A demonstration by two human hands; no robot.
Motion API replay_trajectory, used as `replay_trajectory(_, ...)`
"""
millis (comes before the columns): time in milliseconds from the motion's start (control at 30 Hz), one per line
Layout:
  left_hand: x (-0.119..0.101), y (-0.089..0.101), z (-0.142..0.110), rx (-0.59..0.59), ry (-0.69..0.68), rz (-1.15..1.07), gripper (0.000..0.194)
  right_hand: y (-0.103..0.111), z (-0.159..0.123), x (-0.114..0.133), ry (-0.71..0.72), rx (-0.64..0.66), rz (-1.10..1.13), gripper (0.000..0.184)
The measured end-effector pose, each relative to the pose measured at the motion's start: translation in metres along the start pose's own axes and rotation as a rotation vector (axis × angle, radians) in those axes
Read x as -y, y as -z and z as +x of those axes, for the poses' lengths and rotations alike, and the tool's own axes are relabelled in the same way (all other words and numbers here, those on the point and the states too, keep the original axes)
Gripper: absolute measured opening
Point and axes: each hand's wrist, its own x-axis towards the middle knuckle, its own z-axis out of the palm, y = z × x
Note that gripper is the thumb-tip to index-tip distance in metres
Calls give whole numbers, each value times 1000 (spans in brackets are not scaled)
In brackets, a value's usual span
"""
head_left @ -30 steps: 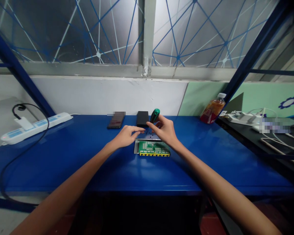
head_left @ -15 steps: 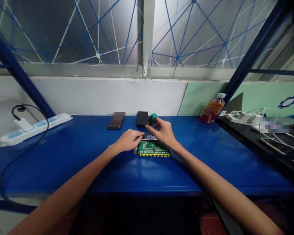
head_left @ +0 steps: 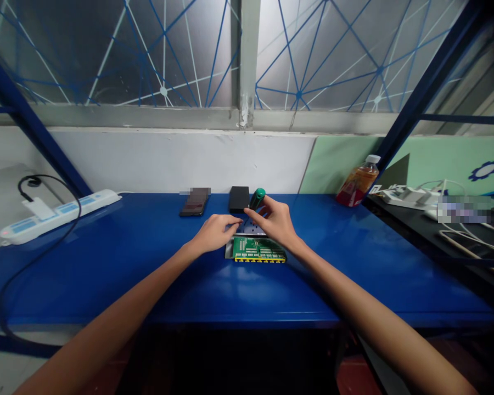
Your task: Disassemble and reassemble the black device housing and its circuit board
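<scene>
My right hand [head_left: 279, 219] grips a screwdriver [head_left: 257, 198] by its green and black handle, the handle leaning up to the right and the shaft pointing down. Beneath its tip lies a silver metal plate [head_left: 254, 227] with small dark holes. My left hand [head_left: 216, 232] is at the plate's left side, thumb and fingers drawn together close to the screwdriver's tip; whatever they pinch is too small to make out. Just in front of the plate sits a green circuit board [head_left: 258, 248] with a row of yellow-edged ports along its near side.
Behind the hands are a black box [head_left: 239, 198] and a phone [head_left: 195, 202]. A power strip [head_left: 61, 216] with a black cable stands at the left. At the right back a drink bottle [head_left: 358, 181] leans by the frame, near chargers and cables on a black surface [head_left: 399, 219].
My left fingers have shifted slightly, the thumb and forefinger lifting a little at the plate. The screwdriver's handle tilts slightly more to the right. The board stays put.
</scene>
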Motion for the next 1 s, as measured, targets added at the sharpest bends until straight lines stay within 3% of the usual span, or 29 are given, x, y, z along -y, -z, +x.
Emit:
replay_trajectory(300, -4, 2, 4, -14, 137, -239, 30, 2, 2, 6, -84, -55, 281, 27)
replay_trajectory(500, -8, 2, 3, -116, 148, -291, 22, 2, 1, 8, -82, -69, 301, 26)
replay_trajectory(700, -9, 1, 2, -184, 160, -375, 26, 4, 0, 12, -104, -61, 321, 27)
replay_trajectory(867, -12, 1, 2, -154, 194, -480, 31, 4, 2, 12, -112, -73, 351, 28)
replay_trajectory(1000, -20, 6, 0, -61, 150, -511, 36, 8, 2, 14, -100, -83, 356, 24)
